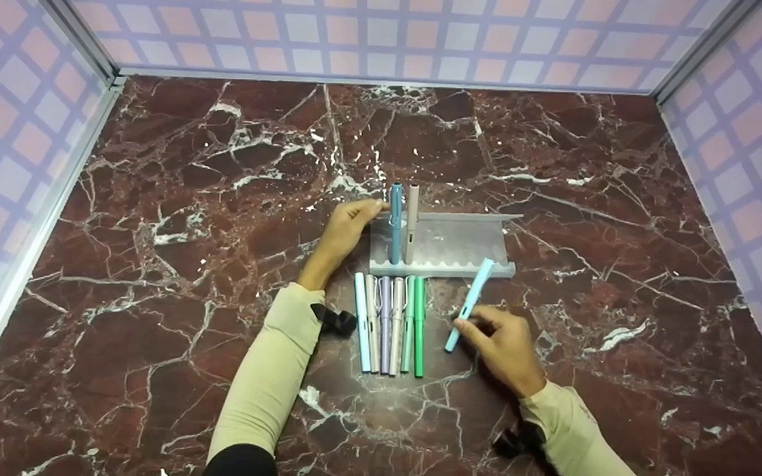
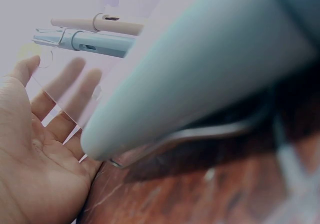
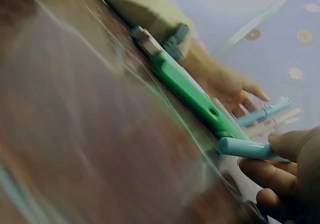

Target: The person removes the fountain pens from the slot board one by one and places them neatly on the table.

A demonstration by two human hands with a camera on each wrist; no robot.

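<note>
My left hand [image 1: 349, 228] pinches the upper left edge of a clear acrylic pen stand [image 1: 464, 241]. In the left wrist view its fingers [image 2: 70, 86] show through the panel, the thumb on the near side. A blue pen [image 1: 395, 221] and a beige pen [image 1: 412, 221] stand side by side in the stand's left slots. My right hand [image 1: 507, 344] pinches a light blue pen [image 1: 473, 297] near its lower end, tilted, its top by the stand's right front. Between the hands a row of several pens lies on the table, among them a green pen [image 1: 419, 330] and a purple pen [image 1: 385, 327].
The stand's notched front rail [image 1: 447, 270] runs just beyond the row of pens. A pale blue pen [image 1: 362, 324] forms the row's left end, close to the left wrist camera [image 1: 335, 320]. Checked panels [image 1: 381, 39] wall the marbled table [image 1: 222, 218] at back and sides.
</note>
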